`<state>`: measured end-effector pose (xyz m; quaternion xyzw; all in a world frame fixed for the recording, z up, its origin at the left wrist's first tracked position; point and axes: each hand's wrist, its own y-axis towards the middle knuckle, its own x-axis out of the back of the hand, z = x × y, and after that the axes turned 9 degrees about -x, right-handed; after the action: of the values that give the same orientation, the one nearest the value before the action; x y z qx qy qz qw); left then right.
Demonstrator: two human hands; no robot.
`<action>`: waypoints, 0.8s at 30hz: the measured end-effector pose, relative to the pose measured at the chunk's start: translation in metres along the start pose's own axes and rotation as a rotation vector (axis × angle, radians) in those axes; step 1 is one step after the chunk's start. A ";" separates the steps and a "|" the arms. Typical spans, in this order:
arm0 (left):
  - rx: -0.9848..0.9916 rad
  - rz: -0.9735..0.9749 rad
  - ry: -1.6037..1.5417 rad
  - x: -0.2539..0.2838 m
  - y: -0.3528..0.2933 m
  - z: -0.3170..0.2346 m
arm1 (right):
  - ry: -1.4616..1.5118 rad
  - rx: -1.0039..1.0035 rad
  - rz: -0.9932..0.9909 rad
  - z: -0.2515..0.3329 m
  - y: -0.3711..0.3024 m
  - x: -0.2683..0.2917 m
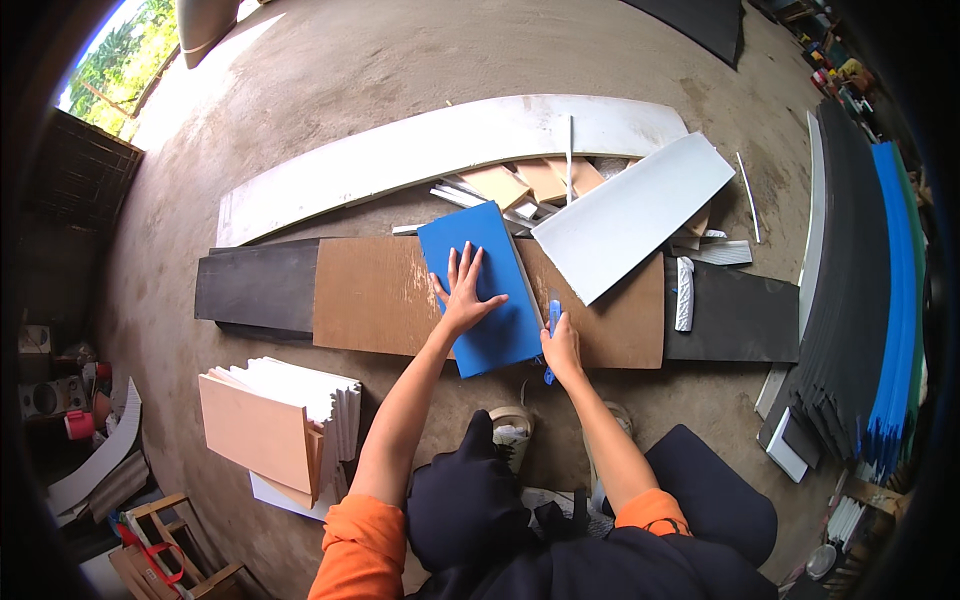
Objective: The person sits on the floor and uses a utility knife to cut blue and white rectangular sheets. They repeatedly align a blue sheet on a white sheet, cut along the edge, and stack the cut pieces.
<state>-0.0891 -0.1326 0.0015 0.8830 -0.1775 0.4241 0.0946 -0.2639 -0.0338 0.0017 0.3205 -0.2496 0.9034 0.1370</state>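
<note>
One blue sheet (505,335) is lying across the brown board (365,290), directly beneath your left hand (463,300), which is resting on it, fingers spread and relaxed. Your right hand (563,348) is grasping a blue cutter (555,315) just beside the sheet's right edge, nearer you than the white panel (635,215).

No writing, label, number or sign can be read on anything in view; the dark curved mark (663,521) on the orange right sleeve (645,506) is too small to make out.
</note>
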 end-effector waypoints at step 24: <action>-0.136 -0.559 -0.093 0.167 0.016 -0.085 | 0.384 0.488 -0.171 0.102 -0.073 0.185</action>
<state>-0.0598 -0.1591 0.1856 0.9078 0.0407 0.3276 0.2586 -0.3223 -0.0111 0.2168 0.1873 0.0325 0.9658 0.1764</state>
